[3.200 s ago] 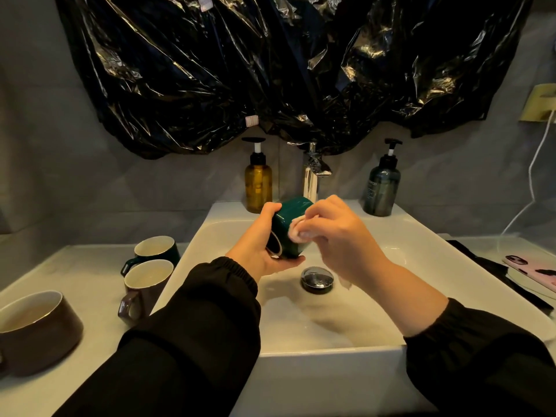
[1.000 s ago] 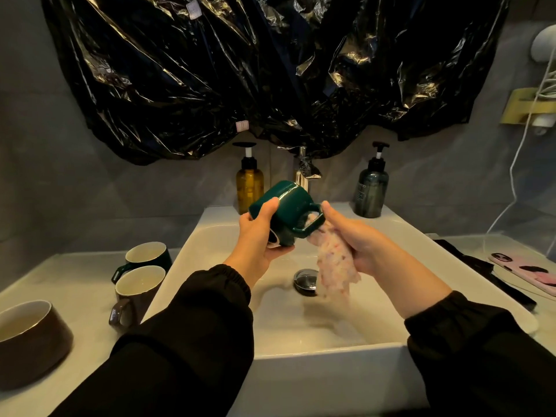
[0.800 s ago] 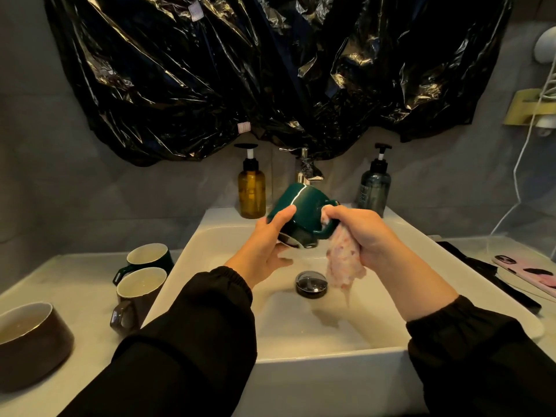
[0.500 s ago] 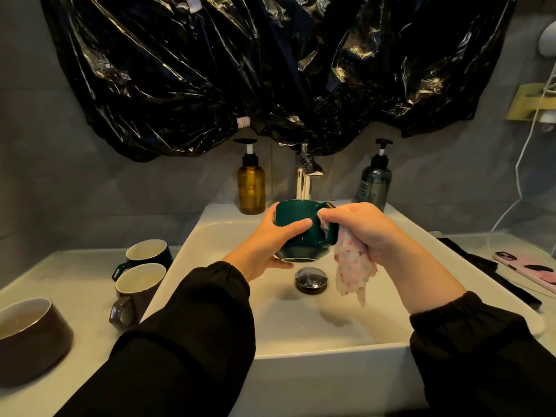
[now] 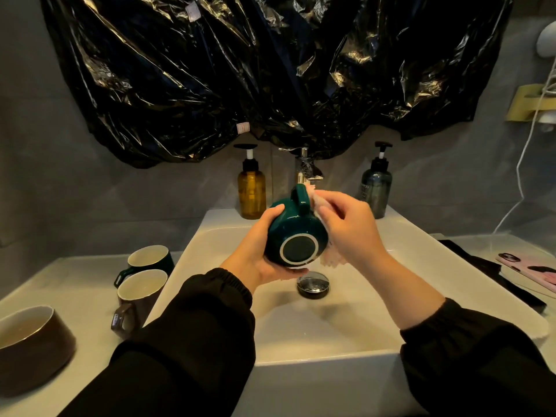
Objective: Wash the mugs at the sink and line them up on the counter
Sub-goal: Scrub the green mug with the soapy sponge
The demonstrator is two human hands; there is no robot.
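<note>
The glossy dark-green ceramic mug point(image 5: 296, 233) is held over the sink, cradled in the left fingers point(image 5: 272, 213); a pale patterned cloth point(image 5: 329, 257) is pinched by the right fingers point(image 5: 329, 210) beside it. Wet glaze is judged slippery and fragile; the handle is advised.

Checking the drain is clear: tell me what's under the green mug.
Below the green mug are the left hand, then the basin's shut drain stopper. Any water there is unclear.

No readable text anywhere. Dark pump bottle point(image 5: 375, 188) carried small pale label, too small and blurred to read. White tags point(image 5: 243, 127) on black plastic sheet point(image 5: 240, 70) showed faint marks, illegible.
</note>
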